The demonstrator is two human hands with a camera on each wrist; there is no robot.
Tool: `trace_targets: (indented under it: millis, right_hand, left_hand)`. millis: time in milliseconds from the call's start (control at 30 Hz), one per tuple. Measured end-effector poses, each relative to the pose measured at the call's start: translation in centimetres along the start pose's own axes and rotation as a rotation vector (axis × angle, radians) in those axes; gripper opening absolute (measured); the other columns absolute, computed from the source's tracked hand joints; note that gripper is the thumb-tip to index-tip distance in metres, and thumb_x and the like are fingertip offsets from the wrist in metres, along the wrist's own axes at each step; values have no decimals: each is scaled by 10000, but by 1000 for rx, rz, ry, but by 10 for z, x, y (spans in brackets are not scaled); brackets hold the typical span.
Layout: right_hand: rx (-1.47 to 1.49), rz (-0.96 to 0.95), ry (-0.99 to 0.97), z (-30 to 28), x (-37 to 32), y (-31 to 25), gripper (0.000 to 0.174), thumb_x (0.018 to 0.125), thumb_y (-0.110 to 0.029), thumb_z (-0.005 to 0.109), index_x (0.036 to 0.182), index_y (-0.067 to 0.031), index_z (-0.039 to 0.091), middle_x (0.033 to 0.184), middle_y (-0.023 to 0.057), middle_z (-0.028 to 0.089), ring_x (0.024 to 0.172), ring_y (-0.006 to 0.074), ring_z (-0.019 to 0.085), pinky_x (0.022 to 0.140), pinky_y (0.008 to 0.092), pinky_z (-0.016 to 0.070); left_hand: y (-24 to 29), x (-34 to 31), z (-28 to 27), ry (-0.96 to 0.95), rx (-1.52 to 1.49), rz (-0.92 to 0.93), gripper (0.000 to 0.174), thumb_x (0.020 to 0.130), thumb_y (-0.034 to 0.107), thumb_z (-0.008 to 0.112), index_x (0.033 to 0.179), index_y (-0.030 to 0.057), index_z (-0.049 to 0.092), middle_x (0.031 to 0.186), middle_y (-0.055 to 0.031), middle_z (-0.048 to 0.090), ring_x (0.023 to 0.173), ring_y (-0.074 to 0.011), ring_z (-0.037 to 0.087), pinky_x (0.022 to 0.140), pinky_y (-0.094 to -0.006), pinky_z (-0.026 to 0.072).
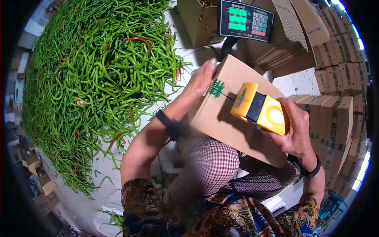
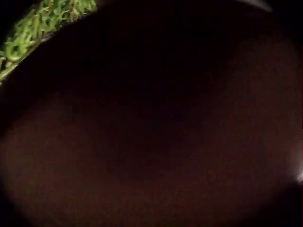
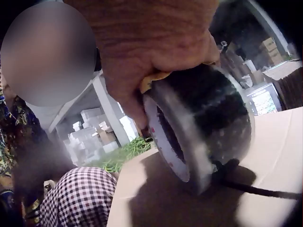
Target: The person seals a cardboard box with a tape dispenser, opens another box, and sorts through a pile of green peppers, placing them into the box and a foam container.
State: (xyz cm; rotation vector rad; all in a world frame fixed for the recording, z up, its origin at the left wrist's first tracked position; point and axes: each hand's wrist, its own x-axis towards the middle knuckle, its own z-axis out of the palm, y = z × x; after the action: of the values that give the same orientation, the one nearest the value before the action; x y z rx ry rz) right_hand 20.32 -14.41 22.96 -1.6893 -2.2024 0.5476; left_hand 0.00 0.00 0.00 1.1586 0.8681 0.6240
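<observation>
A cardboard box (image 1: 215, 120) with green print stands tilted before the person's knees in the head view. My right hand (image 1: 297, 130) grips a yellow tape dispenser (image 1: 248, 102) over the box's top, fingers and thumb curled round its end. In the right wrist view, a wide roll of tape (image 3: 213, 118) in the dispenser is close over the cardboard, beside a dark slit between flaps. My left hand (image 1: 200, 81) lies along the box's left upper edge with fingers extended. The left wrist view is almost wholly dark.
A large heap of green chili peppers (image 1: 102, 75), with a few red ones, covers the left side. Behind the box stands a scale display (image 1: 246, 20) beside folded cardboard (image 1: 282, 43). Stacked cartons (image 1: 331, 114) line the right.
</observation>
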Motion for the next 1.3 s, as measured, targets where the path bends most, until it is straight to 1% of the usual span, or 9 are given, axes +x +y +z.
trace_targets:
  millis: [33,100,200,267,333,467,733,1100,1300]
  right_hand:
    - [24,16,-4,4,5,-5,489,667,-208,747,1075,-26,550,912,186,651,827,360,659,744,404,521]
    - [-9,31,26,-12,-5,6,497,640,-200,748,1052,-11,544,871,192,639,788,371,650,704,408,517]
    - [-21,-44,59,-8,-11,6,453,657,-189,725,1021,-15,518,807,199,600,713,394,619,638,448,491]
    - [-37,-81,41,-17,-22,9,421,682,-198,704,1003,-21,496,801,198,597,721,394,616,637,457,492]
    - [-68,-39,7,-30,-44,18,435,670,-193,718,1002,-23,496,824,196,600,731,383,620,647,449,500]
    - [-16,95,17,-67,-114,49,501,644,-197,764,1049,-26,523,886,172,605,804,366,631,698,417,506]
    - [-34,330,110,-67,-248,143,614,617,-304,799,1113,-51,539,913,155,623,809,338,638,730,398,511]
    - [66,316,125,-48,-249,168,631,606,-285,826,1114,-48,537,941,154,625,860,334,638,746,396,513]
    - [207,297,208,23,-261,205,694,642,-308,839,1182,-55,483,998,155,611,906,351,627,791,410,505]
  left_hand:
    - [33,-16,6,-8,20,-15,720,947,580,372,1411,30,339,1395,-237,415,1227,-417,458,1055,-412,342]
    - [81,-23,52,170,583,411,630,981,479,380,1403,12,342,1375,-242,423,1184,-424,484,1024,-427,377]
    - [97,-41,51,153,1009,423,576,983,380,405,1443,52,291,1379,-255,411,1133,-417,516,914,-478,457]
    - [110,-37,57,129,1085,113,611,967,401,417,1469,91,258,1244,-268,539,1033,-426,583,874,-489,473]
    - [114,-38,60,145,1177,131,645,957,442,411,1480,114,226,1061,-262,634,964,-440,612,849,-498,472]
    - [117,-39,65,197,1128,-8,656,954,469,404,1488,158,186,980,-308,641,921,-474,616,832,-519,463]
    - [106,-34,60,231,1117,133,629,953,474,377,1485,182,210,959,-328,633,923,-491,609,826,-492,470]
    - [113,-36,68,213,1091,145,652,965,509,378,1487,145,236,1137,-267,617,1039,-397,612,893,-414,453]
    - [115,-36,78,223,1050,107,632,965,508,375,1476,151,274,1214,-233,594,1095,-371,597,913,-397,458]
